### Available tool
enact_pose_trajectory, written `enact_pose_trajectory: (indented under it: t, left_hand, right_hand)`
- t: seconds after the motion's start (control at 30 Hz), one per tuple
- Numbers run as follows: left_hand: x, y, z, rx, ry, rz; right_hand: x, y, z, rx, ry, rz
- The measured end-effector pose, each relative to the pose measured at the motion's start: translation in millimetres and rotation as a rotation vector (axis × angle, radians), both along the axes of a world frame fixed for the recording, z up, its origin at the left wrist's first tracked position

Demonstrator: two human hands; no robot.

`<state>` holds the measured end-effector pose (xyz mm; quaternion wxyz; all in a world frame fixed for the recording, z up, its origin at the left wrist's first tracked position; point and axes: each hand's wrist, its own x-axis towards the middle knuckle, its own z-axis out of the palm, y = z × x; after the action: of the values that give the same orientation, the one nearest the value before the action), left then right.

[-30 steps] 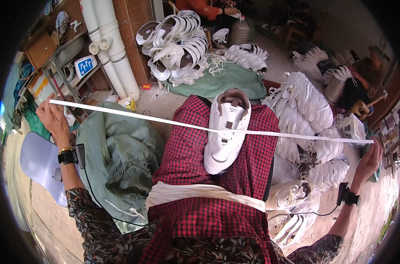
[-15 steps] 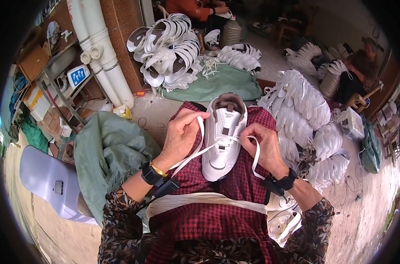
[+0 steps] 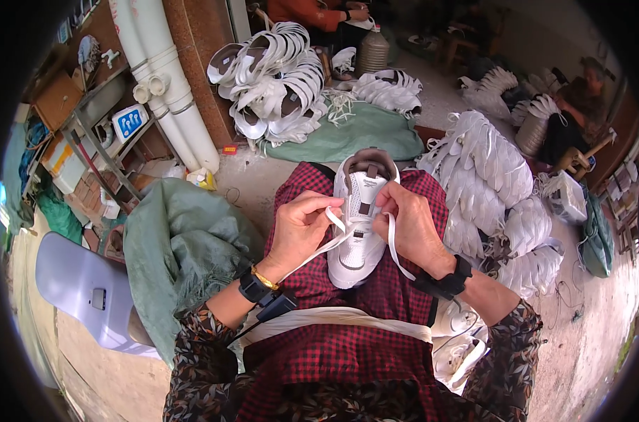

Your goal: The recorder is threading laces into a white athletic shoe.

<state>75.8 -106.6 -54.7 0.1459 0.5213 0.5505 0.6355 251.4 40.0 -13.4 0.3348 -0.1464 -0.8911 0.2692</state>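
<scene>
A white sneaker [image 3: 348, 264] with a brown lining rests on my lap, over the red-and-black checked apron [image 3: 312, 355], its toe toward me. On its left side, my left hand [image 3: 300, 228] pinches a white shoelace [image 3: 318, 252] between thumb and fingertips; a small loop stands up by them. My right hand [image 3: 416, 231] is closed at the shoe's right edge, its fingertips over the upper eyelets. From these fingers the lace's other end hangs down the right side. Exactly where the lace passes through the eyelets is partly hidden by my fingers.
Piles of white shoe uppers [image 3: 485, 158] lie to the right and more [image 3: 281, 91] at the far left, by a green sack [image 3: 348, 133]. A green cloth bundle [image 3: 186, 239] and a pale plastic chair [image 3: 77, 274] stand left. Finished-looking white shoes [image 3: 454, 355] sit by my right hip. Co-workers sit behind.
Both hands have moved up along the shoe and closer to its middle. The lace that crossed the shoe's front is now drawn up toward my fingers.
</scene>
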Motion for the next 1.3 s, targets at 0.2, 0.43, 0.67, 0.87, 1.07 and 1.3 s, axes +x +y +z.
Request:
enact_pose_trajectory:
  t: [0.2,0.43,0.67,0.87,1.07,1.3]
  left_hand:
    - [3.1,-0.1,-10.3,0.038,-0.096,0.030]
    - [6.5,-1.6,-5.1,0.019,0.017,0.083]
    - [4.7,7.6,14.5,-0.070,0.227,0.045]
    - [-30.3,13.2,56.6,-0.263,0.592,-0.199]
    - [-46.6,33.6,73.7,-0.412,0.675,-0.308]
    - [-52.5,28.1,76.0,-0.318,0.586,-0.380]
  right_hand:
    - [15.0,7.4,14.3,-0.242,-0.117,0.131]
    - [12.4,9.0,11.0,-0.239,-0.130,0.117]
    - [9.6,11.7,21.9,-0.276,-0.109,0.157]
    - [-4.7,28.2,61.9,0.390,-0.147,0.302]
    - [-35.7,10.0,27.6,0.144,-0.092,0.325]
    - [-44.9,2.5,8.0,0.288,-0.120,0.214]
